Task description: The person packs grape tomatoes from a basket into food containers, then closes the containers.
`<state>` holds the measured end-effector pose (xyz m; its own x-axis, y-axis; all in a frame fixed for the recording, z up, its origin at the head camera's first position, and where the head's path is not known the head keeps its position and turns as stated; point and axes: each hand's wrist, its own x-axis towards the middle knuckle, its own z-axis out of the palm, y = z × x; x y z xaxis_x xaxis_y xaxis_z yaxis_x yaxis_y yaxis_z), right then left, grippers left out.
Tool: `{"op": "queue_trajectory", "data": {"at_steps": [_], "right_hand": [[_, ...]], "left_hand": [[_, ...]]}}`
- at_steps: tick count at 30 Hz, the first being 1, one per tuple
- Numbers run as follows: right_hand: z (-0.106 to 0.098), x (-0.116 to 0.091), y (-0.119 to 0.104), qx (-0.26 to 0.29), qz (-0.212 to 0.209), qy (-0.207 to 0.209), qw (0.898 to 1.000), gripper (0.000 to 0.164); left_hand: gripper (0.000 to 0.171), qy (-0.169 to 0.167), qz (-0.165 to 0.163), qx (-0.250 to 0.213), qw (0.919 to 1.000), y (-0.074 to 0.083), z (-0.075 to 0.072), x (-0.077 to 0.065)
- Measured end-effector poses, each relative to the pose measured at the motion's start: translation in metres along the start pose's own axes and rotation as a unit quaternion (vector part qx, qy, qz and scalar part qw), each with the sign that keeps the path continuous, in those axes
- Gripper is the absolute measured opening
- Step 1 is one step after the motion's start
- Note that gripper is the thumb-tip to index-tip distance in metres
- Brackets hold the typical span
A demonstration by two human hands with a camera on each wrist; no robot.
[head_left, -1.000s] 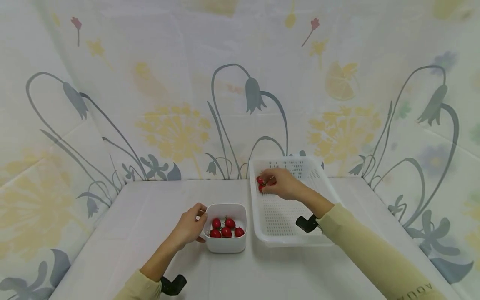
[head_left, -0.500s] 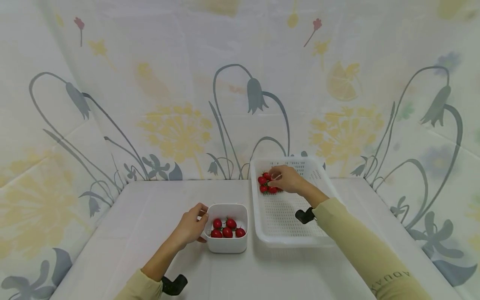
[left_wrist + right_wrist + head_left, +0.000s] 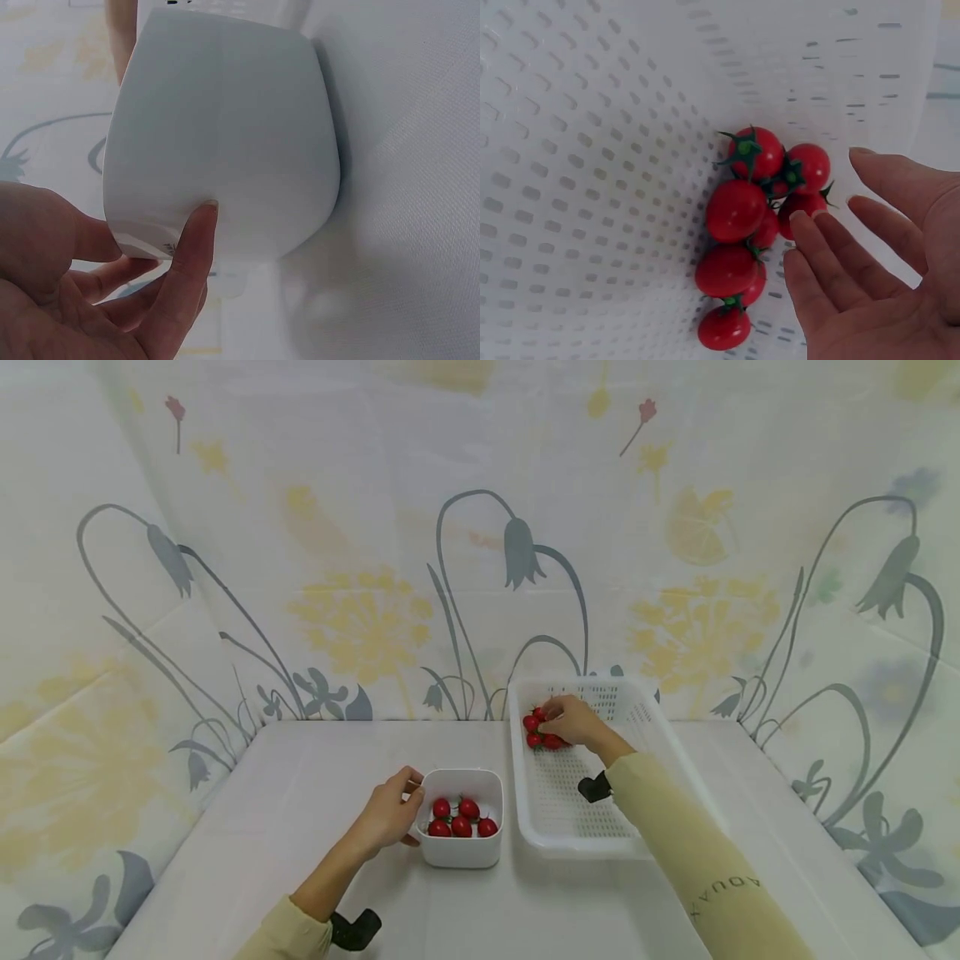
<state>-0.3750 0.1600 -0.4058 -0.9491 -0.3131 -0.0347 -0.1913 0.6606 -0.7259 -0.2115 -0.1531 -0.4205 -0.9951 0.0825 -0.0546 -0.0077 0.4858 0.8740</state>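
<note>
"While left hand (image 3: 390,810) grips the white container (image 3: 460,853), where's right hand (image 3: 576,724)?"
"Inside perforated basket (image 3: 577,172), fingers (image 3: 832,277) loosely extended, just beside tomatoes (image 3: 735,210) in far-left corner. Five more tomatoes (image 3: 461,826) in white container, on counter (image 3: 337,760)."

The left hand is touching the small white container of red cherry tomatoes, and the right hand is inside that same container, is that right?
Not quite: the head view shows the right hand inside the larger perforated white basket instead. The left hand is touching the small white container of red cherry tomatoes, as you said.
</note>
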Motion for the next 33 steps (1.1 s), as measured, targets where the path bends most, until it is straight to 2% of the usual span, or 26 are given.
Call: {"op": "queue_trajectory", "data": {"at_steps": [11, 17, 33], "right_hand": [[0.017, 0.012, 0.012, 0.009, 0.031, 0.012, 0.999, 0.042], [0.019, 0.012, 0.009, 0.003, 0.026, 0.013, 1.000, 0.040], [0.020, 0.011, 0.009, 0.044, 0.051, 0.004, 0.998, 0.040]], "left_hand": [[0.018, 0.001, 0.007, -0.005, 1.0000, -0.003, 0.001, 0.002], [0.020, -0.004, 0.006, -0.002, 1.0000, -0.003, 0.001, 0.002], [0.020, 0.001, 0.004, -0.001, 1.0000, -0.001, 0.001, -0.001]]}}
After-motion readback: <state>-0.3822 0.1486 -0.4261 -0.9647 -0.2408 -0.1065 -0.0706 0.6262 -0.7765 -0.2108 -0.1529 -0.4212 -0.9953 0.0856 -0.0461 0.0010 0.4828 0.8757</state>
